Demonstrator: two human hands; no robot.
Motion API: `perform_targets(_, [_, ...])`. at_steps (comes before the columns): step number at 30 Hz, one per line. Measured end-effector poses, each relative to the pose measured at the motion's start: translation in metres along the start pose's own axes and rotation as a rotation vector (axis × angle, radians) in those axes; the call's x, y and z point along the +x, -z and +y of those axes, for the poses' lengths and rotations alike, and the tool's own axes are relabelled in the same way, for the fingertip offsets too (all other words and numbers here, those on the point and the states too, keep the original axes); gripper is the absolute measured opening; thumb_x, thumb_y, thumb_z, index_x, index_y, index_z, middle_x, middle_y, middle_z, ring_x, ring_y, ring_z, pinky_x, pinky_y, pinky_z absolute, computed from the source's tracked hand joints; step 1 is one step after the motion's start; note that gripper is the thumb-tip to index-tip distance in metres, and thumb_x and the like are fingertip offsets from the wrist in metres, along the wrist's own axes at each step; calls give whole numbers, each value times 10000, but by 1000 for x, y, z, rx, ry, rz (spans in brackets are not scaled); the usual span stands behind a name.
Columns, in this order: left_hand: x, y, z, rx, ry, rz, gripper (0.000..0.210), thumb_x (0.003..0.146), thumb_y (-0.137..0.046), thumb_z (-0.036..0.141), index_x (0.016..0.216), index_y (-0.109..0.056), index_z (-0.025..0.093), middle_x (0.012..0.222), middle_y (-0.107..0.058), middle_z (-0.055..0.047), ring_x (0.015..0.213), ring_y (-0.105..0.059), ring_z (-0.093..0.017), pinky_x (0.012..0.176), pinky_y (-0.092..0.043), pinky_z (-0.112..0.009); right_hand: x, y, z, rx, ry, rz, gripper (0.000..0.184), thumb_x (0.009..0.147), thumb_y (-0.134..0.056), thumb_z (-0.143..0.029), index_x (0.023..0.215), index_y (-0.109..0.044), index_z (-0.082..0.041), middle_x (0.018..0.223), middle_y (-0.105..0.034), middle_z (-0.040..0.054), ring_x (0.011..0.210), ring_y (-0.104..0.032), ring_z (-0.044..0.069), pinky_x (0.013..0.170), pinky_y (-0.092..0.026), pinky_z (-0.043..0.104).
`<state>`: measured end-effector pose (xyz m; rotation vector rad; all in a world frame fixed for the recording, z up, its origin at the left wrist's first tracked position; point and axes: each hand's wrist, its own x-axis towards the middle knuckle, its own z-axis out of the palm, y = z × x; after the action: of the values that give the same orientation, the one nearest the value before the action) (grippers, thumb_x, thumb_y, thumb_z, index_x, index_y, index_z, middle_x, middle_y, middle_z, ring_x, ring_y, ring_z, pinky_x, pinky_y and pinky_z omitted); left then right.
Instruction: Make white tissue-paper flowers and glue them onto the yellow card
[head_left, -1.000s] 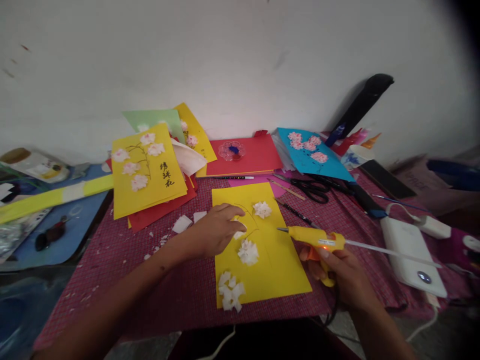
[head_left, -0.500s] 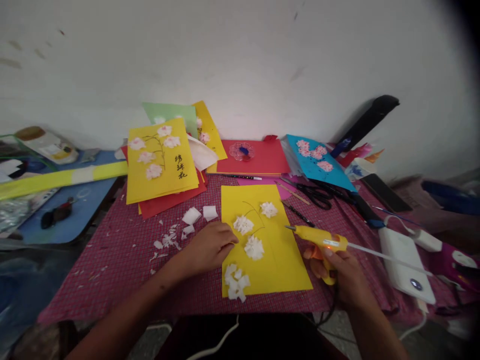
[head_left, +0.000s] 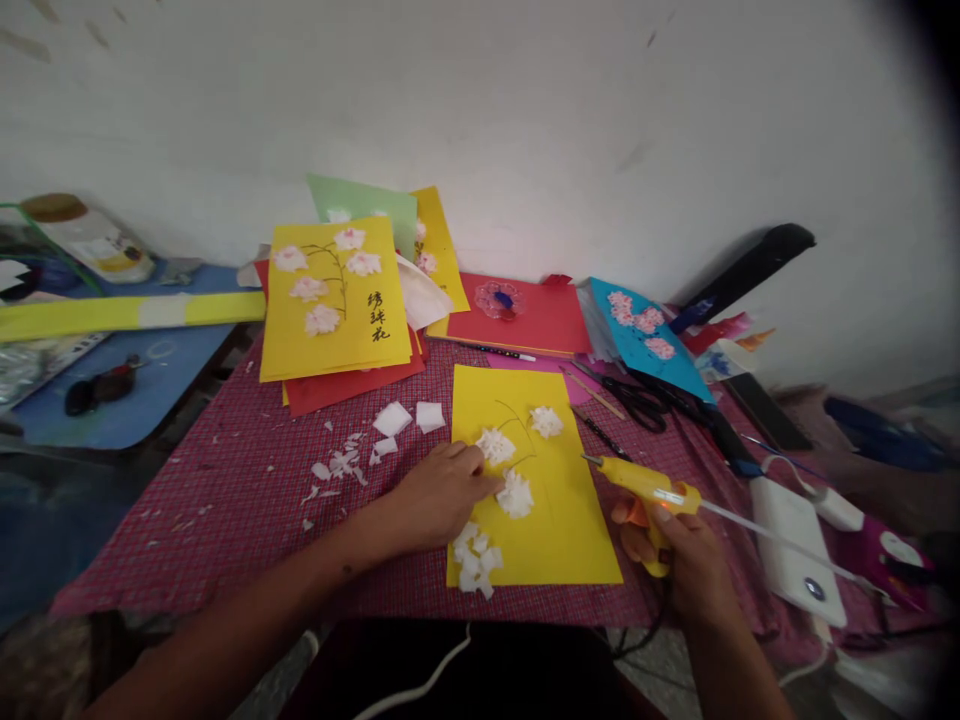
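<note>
My right hand (head_left: pixel 686 550) grips a yellow hot glue gun (head_left: pixel 637 480), its nozzle pointing left above the right part of a yellow sheet (head_left: pixel 570 530). A long translucent glue stick (head_left: pixel 780 540) sticks out of the gun's back. My left hand (head_left: pixel 446 492) is closed, its fingertips at the left side of the lower white paper flower (head_left: pixel 515 493); whatever they may hold is hidden. Two more white flowers, a left one (head_left: pixel 495 446) and an upper right one (head_left: pixel 546 421), sit on the sheet near thin drawn stems. Small white paper pieces (head_left: pixel 476 562) lie at its lower left corner.
White squares (head_left: pixel 393 416) and scraps (head_left: pixel 339 464) lie left of the sheet. Behind are finished flower cards (head_left: pixel 337 340), a red pad (head_left: pixel 551 320) and a blue card (head_left: pixel 649 345). Black scissors (head_left: pixel 641 403) lie at the right, near a white power bank (head_left: pixel 795 540).
My left hand has moved right, its fingertips coming to the lower flower. My right hand still holds the glue gun beside the sheet. The camera view has shifted slightly.
</note>
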<state>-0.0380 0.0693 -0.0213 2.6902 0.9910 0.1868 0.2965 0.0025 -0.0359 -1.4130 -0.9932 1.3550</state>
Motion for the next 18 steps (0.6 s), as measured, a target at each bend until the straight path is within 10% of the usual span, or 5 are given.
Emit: perform_targets(18, [-12, -5, -6, -19, -11, 65, 154, 892, -574, 175, 1014, -664, 204, 944, -572, -77, 935, -518, -234, 849, -408, -358, -17, 12, -30, -186, 30, -89, 362, 870, -659, -508, 940, -729, -160, 633, -607, 58, 506, -475, 155, 469, -340, 281])
